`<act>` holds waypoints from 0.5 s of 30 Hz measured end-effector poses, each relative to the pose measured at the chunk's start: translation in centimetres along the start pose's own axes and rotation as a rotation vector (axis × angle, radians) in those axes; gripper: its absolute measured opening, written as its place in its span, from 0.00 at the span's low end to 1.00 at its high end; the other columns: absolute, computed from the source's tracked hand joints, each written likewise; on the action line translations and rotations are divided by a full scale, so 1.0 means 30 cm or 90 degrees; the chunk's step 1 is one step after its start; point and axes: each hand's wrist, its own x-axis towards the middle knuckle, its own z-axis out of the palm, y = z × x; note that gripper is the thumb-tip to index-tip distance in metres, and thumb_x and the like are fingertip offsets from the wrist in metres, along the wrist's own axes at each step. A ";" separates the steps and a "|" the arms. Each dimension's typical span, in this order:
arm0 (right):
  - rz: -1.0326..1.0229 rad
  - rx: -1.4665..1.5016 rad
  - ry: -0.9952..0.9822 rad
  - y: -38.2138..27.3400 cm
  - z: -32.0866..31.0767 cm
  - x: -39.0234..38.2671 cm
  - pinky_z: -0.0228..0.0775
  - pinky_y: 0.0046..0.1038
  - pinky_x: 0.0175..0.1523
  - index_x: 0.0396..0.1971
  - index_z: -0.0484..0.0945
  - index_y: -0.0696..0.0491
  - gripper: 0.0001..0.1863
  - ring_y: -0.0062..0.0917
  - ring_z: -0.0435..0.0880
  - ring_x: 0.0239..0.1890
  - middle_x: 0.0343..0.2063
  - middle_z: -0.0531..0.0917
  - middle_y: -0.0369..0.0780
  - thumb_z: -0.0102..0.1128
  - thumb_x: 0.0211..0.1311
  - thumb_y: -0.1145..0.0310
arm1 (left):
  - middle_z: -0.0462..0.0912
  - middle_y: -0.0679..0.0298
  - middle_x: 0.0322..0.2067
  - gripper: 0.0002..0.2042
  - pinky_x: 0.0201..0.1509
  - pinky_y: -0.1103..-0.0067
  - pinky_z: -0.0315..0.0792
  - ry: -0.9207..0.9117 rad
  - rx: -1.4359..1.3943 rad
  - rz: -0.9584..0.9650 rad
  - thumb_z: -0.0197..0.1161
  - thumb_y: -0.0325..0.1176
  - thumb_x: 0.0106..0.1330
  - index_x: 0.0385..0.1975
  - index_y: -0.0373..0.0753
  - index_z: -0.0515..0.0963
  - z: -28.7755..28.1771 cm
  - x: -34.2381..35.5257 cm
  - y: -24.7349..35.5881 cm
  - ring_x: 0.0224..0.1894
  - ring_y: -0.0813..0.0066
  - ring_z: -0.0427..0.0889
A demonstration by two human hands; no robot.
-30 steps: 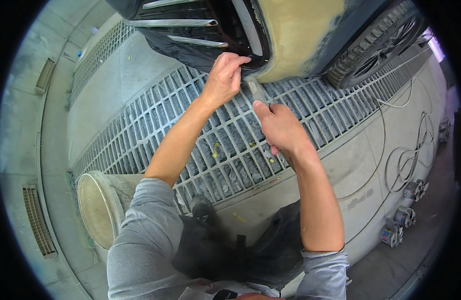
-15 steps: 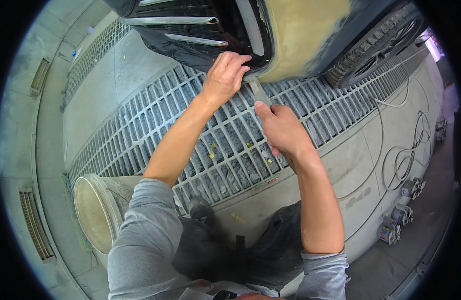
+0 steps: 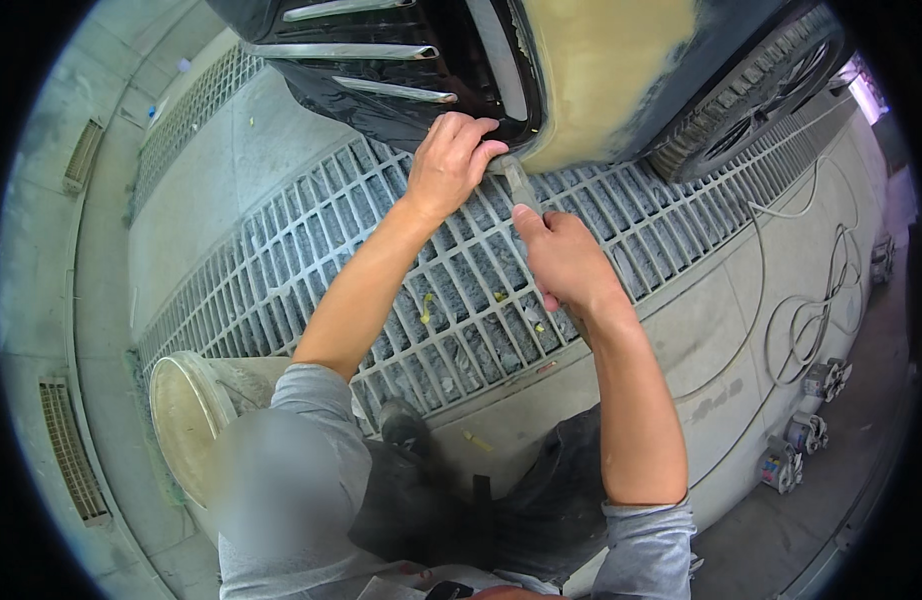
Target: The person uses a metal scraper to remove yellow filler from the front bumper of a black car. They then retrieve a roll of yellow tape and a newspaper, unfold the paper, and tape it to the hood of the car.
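My left hand is at the lower corner of a black car bumper, its fingers bent against the edge and its thumb pointing toward the right. My right hand is wrapped around a long grey hand tool, thumb laid along the handle. The tool's flat metal end sits just under the bumper corner, close to my left thumb; its exact kind cannot be made out. Right of that corner is a car body panel with a broad beige patch bordered by dull grey.
Beneath the car runs a metal floor grating. A pale bucket lies beside my left arm. The car's wheel is at the upper right. Cables loop across the floor on the right, near several small machine-like units.
My left thumb has shifted slightly toward the tool, and the tool's end sits a little differently under the bumper corner. Both hands otherwise keep nearly the same place.
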 end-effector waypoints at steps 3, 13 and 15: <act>0.012 -0.057 -0.018 -0.001 0.000 0.006 0.75 0.36 0.29 0.42 0.77 0.71 0.32 0.36 0.81 0.16 0.27 0.83 0.53 0.45 0.71 0.49 | 0.77 0.59 0.34 0.12 0.44 0.69 0.74 -0.004 -0.012 0.033 0.69 0.26 0.58 0.42 0.38 0.80 0.005 -0.007 -0.025 0.39 0.58 0.78; -0.017 0.004 -0.011 -0.003 0.009 -0.018 0.61 0.27 0.16 0.28 0.74 0.63 0.26 0.20 0.67 0.11 0.14 0.70 0.35 0.48 0.73 0.51 | 0.76 0.59 0.35 0.13 0.45 0.69 0.75 -0.037 -0.051 0.020 0.65 0.20 0.56 0.42 0.37 0.79 -0.024 0.000 -0.017 0.40 0.57 0.78; -0.021 0.001 -0.009 -0.002 0.008 -0.017 0.61 0.26 0.15 0.28 0.74 0.63 0.26 0.20 0.67 0.11 0.14 0.70 0.35 0.48 0.73 0.51 | 0.76 0.59 0.35 0.13 0.44 0.69 0.75 -0.025 -0.065 0.011 0.66 0.22 0.57 0.42 0.38 0.80 -0.025 -0.003 -0.010 0.40 0.58 0.78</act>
